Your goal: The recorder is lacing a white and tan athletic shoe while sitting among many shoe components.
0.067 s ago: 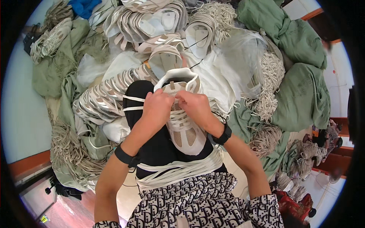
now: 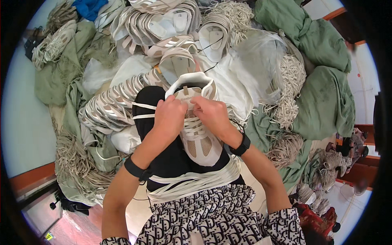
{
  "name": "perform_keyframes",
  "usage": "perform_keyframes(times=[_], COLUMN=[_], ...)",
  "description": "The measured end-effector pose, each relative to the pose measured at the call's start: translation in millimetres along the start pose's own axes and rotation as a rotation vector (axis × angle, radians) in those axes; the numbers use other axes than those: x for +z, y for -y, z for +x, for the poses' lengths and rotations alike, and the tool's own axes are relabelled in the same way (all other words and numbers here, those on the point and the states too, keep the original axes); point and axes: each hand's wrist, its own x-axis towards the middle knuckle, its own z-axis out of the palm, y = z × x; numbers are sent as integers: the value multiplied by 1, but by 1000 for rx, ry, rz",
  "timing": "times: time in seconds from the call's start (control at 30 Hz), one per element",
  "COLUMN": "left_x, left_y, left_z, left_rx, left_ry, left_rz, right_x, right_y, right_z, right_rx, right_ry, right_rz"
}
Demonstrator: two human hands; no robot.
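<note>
Here, beige shoe [image 2: 200, 141], lettered shirt [image 2: 224, 212]

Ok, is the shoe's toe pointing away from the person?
No, the shoe has its rounded toe nearest the person's patterned shirt and its collar at the far end.

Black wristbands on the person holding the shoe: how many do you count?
2: the left wristband, around the left wrist, and the right wristband, around the right wrist. Both wrists show, so none seems hidden there.
</note>
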Motion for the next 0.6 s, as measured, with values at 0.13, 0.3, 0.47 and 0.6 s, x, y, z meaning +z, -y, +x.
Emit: perform_keyframes(times=[0.13,0.3,0.47,0.6], left_x=[1,0,-1,1], left_y=[-12,-20,-30,-34], left_z=[-2,-1,-4,-8], left_rx=[-72,-68,-69,-105], left_ry=[-77,-59,-111,-204], left_rz=[32,9,-15,97], right_x=[-6,-6,-5,-5], right_y=[2,-1,-6,-7], right_z=[2,-2,-9,-12], right_rx=[-4,120,158,123], right_ry=[15,93,10,-5], right_rz=[-53,49,270,295])
